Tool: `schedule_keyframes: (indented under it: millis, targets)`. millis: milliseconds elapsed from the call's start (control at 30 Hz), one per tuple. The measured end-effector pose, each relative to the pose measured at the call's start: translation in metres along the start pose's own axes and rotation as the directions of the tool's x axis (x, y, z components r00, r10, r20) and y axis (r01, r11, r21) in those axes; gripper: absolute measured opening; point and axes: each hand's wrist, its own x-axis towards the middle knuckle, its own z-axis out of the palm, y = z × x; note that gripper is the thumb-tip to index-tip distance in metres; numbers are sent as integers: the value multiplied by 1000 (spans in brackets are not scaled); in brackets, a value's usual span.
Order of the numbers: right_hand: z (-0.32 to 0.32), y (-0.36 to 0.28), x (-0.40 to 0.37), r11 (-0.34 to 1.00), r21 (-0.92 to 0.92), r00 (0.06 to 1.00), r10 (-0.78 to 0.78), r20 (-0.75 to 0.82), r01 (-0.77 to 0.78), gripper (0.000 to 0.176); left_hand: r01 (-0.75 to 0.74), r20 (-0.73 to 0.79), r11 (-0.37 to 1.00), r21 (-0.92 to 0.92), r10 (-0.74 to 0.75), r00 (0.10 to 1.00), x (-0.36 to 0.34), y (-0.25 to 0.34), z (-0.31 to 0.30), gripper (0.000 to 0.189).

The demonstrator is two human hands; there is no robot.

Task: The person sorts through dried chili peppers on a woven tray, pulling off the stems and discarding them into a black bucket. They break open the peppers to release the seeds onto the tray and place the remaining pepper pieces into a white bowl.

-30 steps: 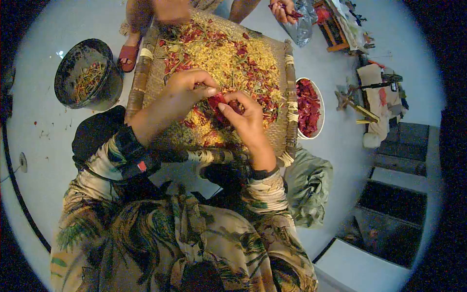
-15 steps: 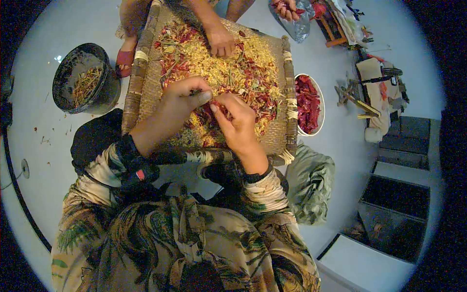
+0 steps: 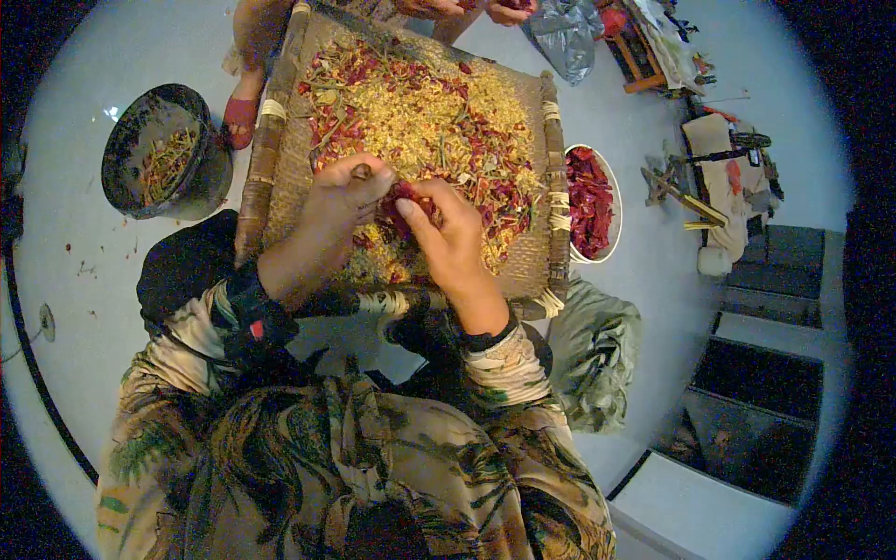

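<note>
Dried red chili (image 3: 401, 198) is pinched in my right hand (image 3: 457, 233), between thumb and bent fingers. My left hand (image 3: 341, 201) is closed right beside it, thumb pressed to the fingers at the chili's edge. Whatever those left fingertips hold is hidden. Both hands are over the near half of a woven tray (image 3: 285, 201) with a thick bound rim. Yellow chili seeds (image 3: 411, 117) mixed with red chili scraps (image 3: 485, 187) and stems cover much of the tray.
A black bucket (image 3: 219, 173) with stems in it stands left of the tray. To the right is a white tub (image 3: 618, 210) of red chilies. Another person's hands (image 3: 511, 11) are at the far side, near a clear plastic bag (image 3: 565, 42). Greenish crumpled fabric (image 3: 597, 355) lies lower right.
My hands have shifted slightly, and more red chili shows between them. The other person's hand has lifted off the tray, and their two hands are now close together at the top.
</note>
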Motion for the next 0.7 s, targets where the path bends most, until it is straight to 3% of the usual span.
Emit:
schedule_keyframes:
  millis: [100,167,267,400,500,600,700]
  targets:
    - [2,3,1,987,148,998,65,-7,-63,24,-1,-13,994,109,2,1000,6,-2,0,13]
    - [7,10,-1,986,140,995,97,-5,-96,25,-95,-35,967,235,106,994,5,-5,6,14]
    - [8,22,-5,919,301,966,228,120,-254,22,-185,-16,894,409,209,978,2,1,10,14]
    - [-4,9,0,997,-20,995,81,58,-80,19,-285,125,737,613,265,956,4,11,6,14]
    - [-13,5,1,968,-238,995,-58,79,75,16,-430,304,579,693,307,902,9,13,1,17]
    - [-20,7,-1,921,-348,978,-128,162,178,14,-439,348,578,688,268,898,14,7,-1,14]
    - [-23,5,2,884,-389,955,-176,239,260,14,-318,324,611,725,105,940,7,15,3,17]
